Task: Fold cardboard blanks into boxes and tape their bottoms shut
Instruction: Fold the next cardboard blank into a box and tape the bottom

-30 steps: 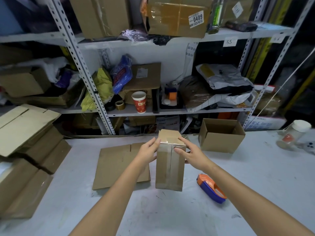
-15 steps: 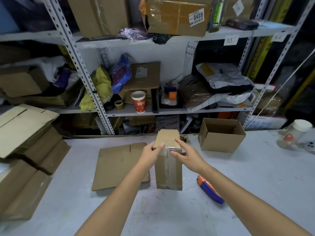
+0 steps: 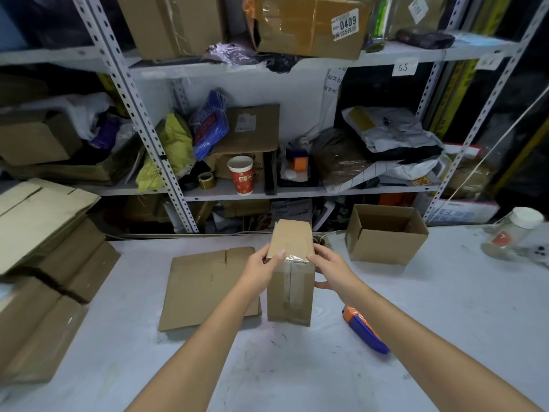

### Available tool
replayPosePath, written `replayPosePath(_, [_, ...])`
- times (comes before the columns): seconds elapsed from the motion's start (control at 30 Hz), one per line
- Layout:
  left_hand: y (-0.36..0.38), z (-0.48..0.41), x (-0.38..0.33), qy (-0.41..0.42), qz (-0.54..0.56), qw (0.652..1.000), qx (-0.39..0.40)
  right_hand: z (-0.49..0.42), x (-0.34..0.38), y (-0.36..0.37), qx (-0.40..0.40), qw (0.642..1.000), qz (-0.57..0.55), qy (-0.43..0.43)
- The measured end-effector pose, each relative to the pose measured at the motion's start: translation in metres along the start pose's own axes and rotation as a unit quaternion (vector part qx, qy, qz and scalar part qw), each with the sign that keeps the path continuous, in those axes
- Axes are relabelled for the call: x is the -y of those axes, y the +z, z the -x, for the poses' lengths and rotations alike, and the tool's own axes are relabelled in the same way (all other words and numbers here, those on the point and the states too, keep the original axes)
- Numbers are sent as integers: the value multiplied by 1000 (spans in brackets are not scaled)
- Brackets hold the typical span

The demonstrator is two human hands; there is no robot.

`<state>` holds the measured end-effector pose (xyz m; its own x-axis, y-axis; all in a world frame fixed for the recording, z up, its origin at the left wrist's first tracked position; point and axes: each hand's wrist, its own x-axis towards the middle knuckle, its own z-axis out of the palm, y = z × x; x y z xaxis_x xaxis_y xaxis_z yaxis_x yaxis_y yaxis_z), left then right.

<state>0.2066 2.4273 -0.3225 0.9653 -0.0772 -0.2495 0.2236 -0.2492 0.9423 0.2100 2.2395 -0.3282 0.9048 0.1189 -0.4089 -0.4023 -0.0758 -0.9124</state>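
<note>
You hold the small box (image 3: 290,288) upright at the centre of the desk (image 3: 430,316), its taped bottom turned toward you so the strip of clear tape running down the seam faces your eyes. Your left hand (image 3: 261,270) has its fingers (image 3: 277,257) clamped on the top left edge, and your right hand (image 3: 332,267) grips the top right corner with its thumb low on the side wall; likely you are pressing the tape end over the edge so that it sticks. The tape dispenser (image 3: 364,330), orange and blue, lies on the desk at four o'clock from the box, within easy reach of your right hand. A flat cardboard blank (image 3: 202,286) lies just beside the box at nine o'clock, probably next in line, with a stack of blanks (image 3: 44,263) further out at nine. An open finished box (image 3: 386,233) stands at two o'clock. On the top shelf, a carton label (image 3: 344,25) reads "0409", and a shelf tag (image 3: 403,66) reads "55". The red paper cup (image 3: 241,175) bears printing too small to read.
</note>
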Motion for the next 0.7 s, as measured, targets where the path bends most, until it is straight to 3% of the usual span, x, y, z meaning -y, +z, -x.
replayPosePath(0.13, [1, 1, -1, 10, -34, 999, 38, -2, 4, -2, -22, 1000, -1, 6])
replayPosePath(0.3, [-4, -2, 2, 3, -58, 998, 0, 7, 10, -7, 32, 999, 27, -4])
replayPosePath(0.4, [-15, -4, 4, -1, -89, 996, 5, 8, 7, -12, 20, 991, 125, -49])
replayPosePath(0.47, [-20, -4, 4, -10, -108, 994, 19, 7, 4, -15, -2, 959, 256, -119])
replayPosePath(0.57, [-11, -4, 0, 8, -170, 984, 54, 4, -2, -10, 27, 869, 443, -219])
replayPosePath(0.6, [-6, -1, -2, 16, -174, 983, 54, 3, -5, -7, 40, 858, 459, -226])
replayPosePath(0.7, [-2, 3, 0, 40, -151, 987, 42, 4, -11, -4, 44, 872, 436, -220])
